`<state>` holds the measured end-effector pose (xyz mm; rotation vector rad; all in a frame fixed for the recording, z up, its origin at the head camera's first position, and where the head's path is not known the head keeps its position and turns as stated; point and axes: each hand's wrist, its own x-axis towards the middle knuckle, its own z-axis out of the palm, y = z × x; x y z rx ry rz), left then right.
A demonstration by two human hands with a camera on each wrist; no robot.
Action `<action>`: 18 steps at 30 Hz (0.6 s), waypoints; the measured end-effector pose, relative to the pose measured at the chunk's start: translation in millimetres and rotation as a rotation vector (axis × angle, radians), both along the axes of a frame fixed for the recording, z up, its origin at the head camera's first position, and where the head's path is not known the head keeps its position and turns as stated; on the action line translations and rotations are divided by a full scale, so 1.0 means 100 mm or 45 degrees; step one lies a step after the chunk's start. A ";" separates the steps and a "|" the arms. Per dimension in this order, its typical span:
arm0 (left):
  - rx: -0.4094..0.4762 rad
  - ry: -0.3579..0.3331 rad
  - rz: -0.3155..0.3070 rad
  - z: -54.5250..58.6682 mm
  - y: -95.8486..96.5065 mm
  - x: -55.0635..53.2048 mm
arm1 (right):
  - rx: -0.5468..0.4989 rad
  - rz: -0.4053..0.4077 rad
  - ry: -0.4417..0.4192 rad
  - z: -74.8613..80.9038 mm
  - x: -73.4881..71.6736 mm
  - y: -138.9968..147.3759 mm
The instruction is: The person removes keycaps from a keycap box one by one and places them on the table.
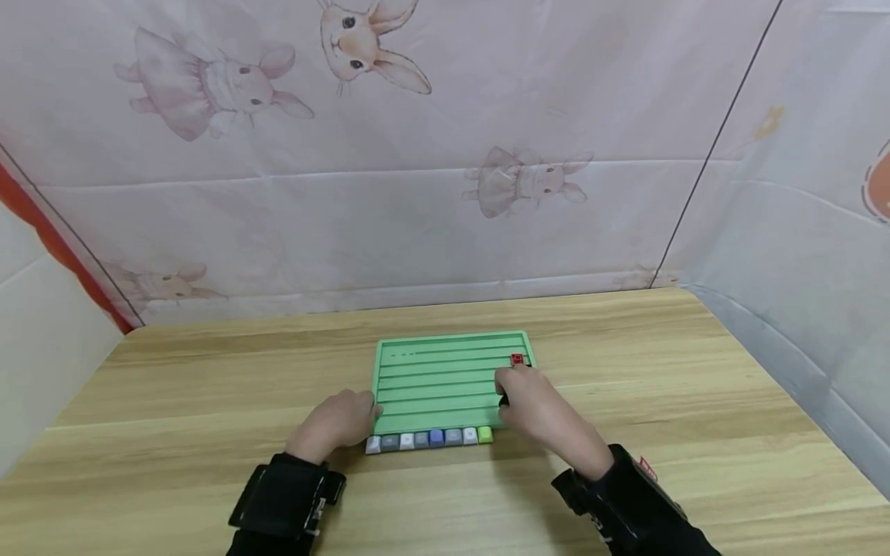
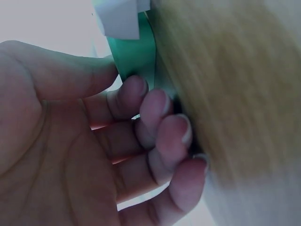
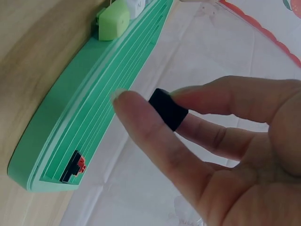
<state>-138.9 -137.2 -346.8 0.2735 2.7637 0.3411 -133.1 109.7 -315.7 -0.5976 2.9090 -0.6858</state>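
Note:
A green ridged tray [image 1: 438, 384] lies on the table. At its left edge, my left hand [image 1: 341, 421] grips the rim, with thumb and index finger on the green side in the left wrist view. Over the tray's right part, my right hand [image 1: 538, 405] pinches a small black block [image 3: 168, 109], possibly a keycap, between thumb and fingers. The right wrist view shows it held apart from the tray. A red-and-black piece [image 1: 517, 359], resembling a keyboard switch, sits near the tray's upper right corner.
Several keycaps line the tray's front edge: grey and white ones, a blue keycap [image 1: 436, 439] and a yellow-green keycap [image 1: 484, 435] at the right end. The wooden table [image 1: 695, 401] meets a rabbit-printed cloth [image 1: 417, 232] at its back edge.

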 end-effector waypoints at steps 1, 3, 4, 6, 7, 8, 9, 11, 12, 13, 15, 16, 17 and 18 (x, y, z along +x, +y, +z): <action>0.000 -0.001 0.000 0.00 0.00 0.00 | -0.004 0.004 0.008 0.00 0.01 0.00; -0.001 -0.003 0.000 0.00 0.00 0.00 | -0.014 0.009 0.014 -0.01 0.02 0.00; -0.001 -0.005 0.003 0.00 0.00 0.00 | -0.018 0.015 0.015 -0.02 0.03 0.00; -0.001 -0.008 0.006 0.00 0.00 0.00 | -0.021 0.032 0.017 -0.03 0.05 0.00; 0.000 -0.008 0.006 0.01 0.00 0.00 | -0.025 0.037 0.012 -0.04 0.06 0.00; -0.001 -0.007 0.005 0.01 0.00 0.00 | -0.028 0.041 0.006 -0.05 0.07 0.00; 0.000 -0.007 0.004 0.01 0.00 0.00 | -0.031 0.045 0.003 -0.05 0.07 0.00; -0.001 -0.004 0.001 0.01 0.00 -0.01 | -0.040 0.048 -0.001 -0.06 0.09 0.00; 0.000 -0.002 0.000 0.01 0.00 -0.01 | -0.045 0.047 -0.003 -0.06 0.09 0.00; -0.001 0.000 -0.001 0.01 0.00 -0.01 | -0.045 0.049 0.004 -0.07 0.10 0.00; -0.002 0.003 -0.003 0.01 0.00 0.00 | -0.042 0.060 0.012 -0.07 0.10 0.01; -0.002 0.003 -0.003 0.01 0.00 0.00 | -0.039 0.064 0.007 -0.07 0.11 0.01; -0.004 0.004 -0.005 0.01 0.00 0.00 | -0.038 0.070 0.000 -0.07 0.11 0.01; -0.004 0.003 -0.005 0.01 0.00 0.00 | -0.034 0.074 -0.012 -0.07 0.11 0.01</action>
